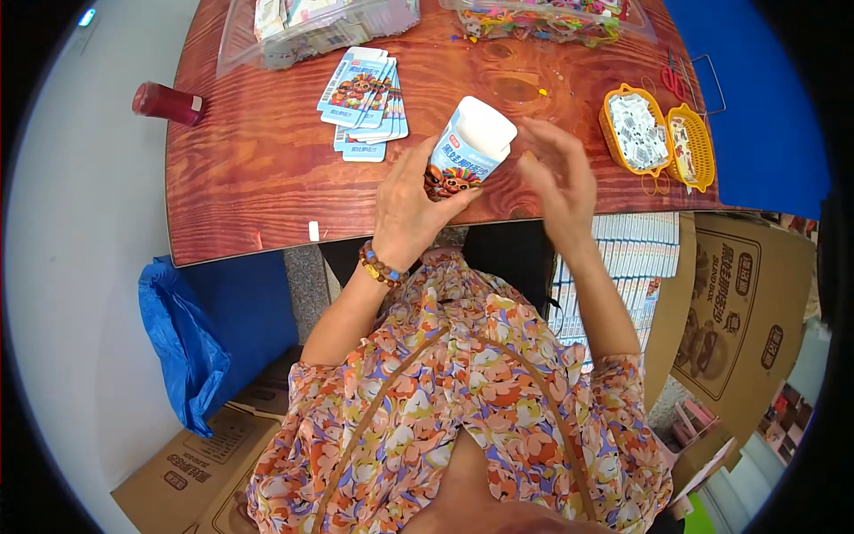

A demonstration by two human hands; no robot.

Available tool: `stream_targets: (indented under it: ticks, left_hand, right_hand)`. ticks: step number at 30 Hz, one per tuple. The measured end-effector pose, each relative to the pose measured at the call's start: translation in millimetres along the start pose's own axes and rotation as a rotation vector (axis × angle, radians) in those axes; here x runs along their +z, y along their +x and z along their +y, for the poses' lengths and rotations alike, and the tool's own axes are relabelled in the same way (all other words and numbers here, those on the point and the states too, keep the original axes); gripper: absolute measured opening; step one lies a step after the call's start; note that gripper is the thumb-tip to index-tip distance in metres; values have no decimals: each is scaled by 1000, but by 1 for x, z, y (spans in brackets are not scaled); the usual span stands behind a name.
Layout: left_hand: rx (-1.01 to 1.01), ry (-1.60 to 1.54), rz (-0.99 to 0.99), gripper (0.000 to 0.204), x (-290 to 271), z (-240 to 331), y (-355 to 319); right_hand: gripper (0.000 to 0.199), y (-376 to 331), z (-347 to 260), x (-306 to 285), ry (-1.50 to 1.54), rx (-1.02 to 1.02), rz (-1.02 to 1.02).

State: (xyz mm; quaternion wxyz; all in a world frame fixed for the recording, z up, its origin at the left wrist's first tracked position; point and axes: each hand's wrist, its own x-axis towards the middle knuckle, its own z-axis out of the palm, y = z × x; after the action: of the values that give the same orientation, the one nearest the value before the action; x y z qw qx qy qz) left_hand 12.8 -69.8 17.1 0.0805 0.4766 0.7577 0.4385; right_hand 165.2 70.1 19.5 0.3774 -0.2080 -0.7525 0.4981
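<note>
A small light-blue printed carton (466,153), its top open and white inside, stands tilted above the table's near part. Wrapped around its left side and lower front is my left hand (407,203), with a beaded bracelet at the wrist. Just to the carton's right, my right hand (562,182) is raised with its fingers apart, holding nothing that I can see. Several flat cartons (363,102) of the same print lie in an overlapping pile left of my left hand.
At the back stand clear bins of packets (334,36) and colourful small pieces (543,25). Yellow baskets (637,133) and red-handled scissors (673,82) lie right, a red bottle (169,104) left. Below right, a cardboard box (738,303) sits beside rows of packed cartons (614,267).
</note>
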Motion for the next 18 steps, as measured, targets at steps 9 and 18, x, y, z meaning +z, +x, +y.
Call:
stream_targets:
  ticks: [9,18]
  left_hand:
    - [-250,-180,-59,48,2,12,0]
    - [-141,-615,-110,62,-13,12,3]
  right_hand:
    - [33,-13,19,20,240,133,-78]
    - [20,15,10,0,146,59,-289]
